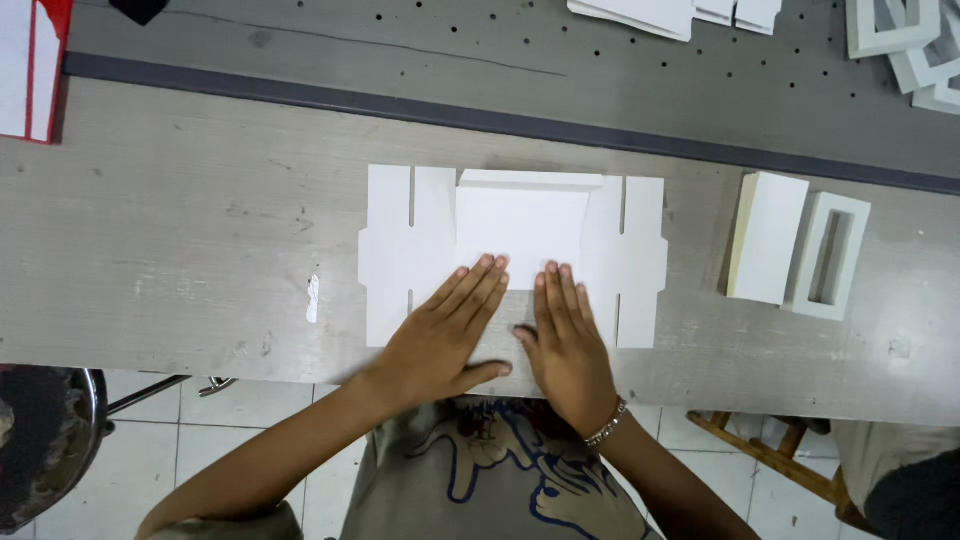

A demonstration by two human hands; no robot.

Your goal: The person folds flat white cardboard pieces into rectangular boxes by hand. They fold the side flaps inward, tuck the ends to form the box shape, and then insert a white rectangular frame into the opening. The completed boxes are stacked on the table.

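At the right of the frame, a closed white box (767, 237) lies on the grey wooden table (180, 240), just beside a white frame piece with a window (830, 256). More white pieces (905, 45) lie at the upper right. A red and white sheet (30, 65) is at the upper left. A wooden stool (770, 450) stands at the lower right.

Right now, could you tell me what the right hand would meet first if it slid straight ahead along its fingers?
The right hand lies flat on the white die-cut cardboard sheet; straight ahead it would probably first meet that sheet's folded-over far flap.

white die-cut cardboard blank (515, 235), flat, slotted, partly folded
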